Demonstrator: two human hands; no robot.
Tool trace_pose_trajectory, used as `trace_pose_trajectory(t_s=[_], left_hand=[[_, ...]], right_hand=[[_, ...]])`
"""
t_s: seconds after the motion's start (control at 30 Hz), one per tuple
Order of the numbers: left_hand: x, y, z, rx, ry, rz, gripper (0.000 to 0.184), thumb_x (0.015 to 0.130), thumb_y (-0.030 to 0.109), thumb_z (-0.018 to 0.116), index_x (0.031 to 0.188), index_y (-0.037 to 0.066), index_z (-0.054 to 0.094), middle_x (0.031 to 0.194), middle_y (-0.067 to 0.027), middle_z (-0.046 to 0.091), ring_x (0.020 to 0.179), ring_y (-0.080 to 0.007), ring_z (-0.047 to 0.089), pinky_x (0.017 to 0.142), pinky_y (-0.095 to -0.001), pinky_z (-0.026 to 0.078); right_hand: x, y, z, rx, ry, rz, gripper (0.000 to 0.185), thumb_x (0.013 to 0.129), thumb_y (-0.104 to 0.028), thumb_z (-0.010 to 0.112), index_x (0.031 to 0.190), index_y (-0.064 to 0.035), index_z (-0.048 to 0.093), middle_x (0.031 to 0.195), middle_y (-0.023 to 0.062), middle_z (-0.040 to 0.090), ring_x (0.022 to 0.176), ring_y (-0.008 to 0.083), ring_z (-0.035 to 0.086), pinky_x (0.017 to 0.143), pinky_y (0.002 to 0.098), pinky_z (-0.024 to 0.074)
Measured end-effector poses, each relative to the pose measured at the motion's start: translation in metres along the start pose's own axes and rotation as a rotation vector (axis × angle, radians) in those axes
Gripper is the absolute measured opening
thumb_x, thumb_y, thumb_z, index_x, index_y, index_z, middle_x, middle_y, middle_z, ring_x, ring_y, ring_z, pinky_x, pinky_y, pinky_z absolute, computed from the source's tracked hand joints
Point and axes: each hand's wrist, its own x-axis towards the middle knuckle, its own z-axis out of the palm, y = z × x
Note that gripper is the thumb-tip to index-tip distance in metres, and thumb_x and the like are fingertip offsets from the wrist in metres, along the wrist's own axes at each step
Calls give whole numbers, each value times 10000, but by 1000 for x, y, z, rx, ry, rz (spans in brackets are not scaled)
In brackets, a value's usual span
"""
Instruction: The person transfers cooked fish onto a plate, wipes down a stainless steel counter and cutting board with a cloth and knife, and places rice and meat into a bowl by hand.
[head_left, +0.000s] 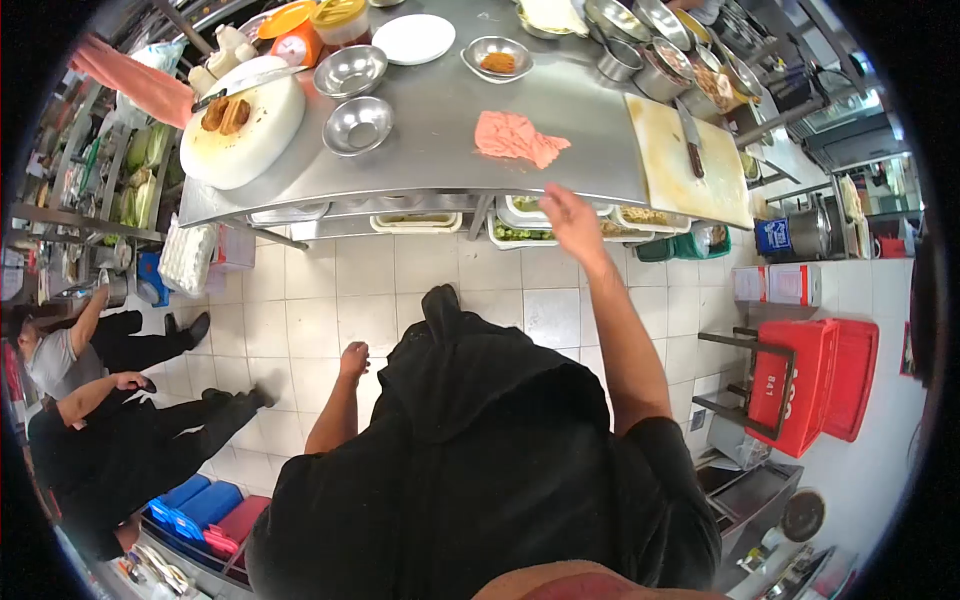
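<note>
My right hand [572,222] reaches forward to the front edge of the steel table [430,150]. Its fingers are apart and hold nothing. A crumpled pink cloth [518,138] lies on the table just beyond these fingertips, not touched. My left hand [355,360] hangs low at my side over the tiled floor, its fingers loosely curled, with nothing visible in them. Right of the cloth, a knife [692,145] rests on a yellowed cutting board [655,170]. Behind the cloth stands a metal bowl with orange powder [498,62].
At the left, a round white board [275,135] bears browned food pieces [226,117] and a knife. Two metal bowls [358,127] and a white plate [414,40] stand nearby. Food trays [520,236] sit under the table. Two people [130,430] stand at left; a red crate [800,385] is at right.
</note>
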Motion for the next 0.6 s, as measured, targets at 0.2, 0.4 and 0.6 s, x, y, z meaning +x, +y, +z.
trace_pose_trajectory(t_s=[0.2,0.4,0.6], left_hand=[[57,52,-21,-79,50,53,289,918,273,538,1103,60,601,811,-42,593,628,-137,575,483,-272,454],[55,84,-49,-215,126,-42,343,919,261,547,1194,57,573,898,-65,606,673,-134,567,527,-277,450],[42,44,-53,-168,202,-163,374,922,286,520,1198,38,568,898,-71,611,687,-163,592,548,-310,473]], right_hand=[[139,14,33,-279,-44,-31,420,900,-359,575,1230,-105,621,1104,201,666,1004,380,638,865,402,502],[187,69,107,-508,4,-156,338,877,-342,616,1133,-122,597,963,187,656,819,351,648,720,411,515],[111,9,230,0,-201,-114,189,851,-219,634,977,-79,618,891,127,656,822,263,642,703,370,518]])
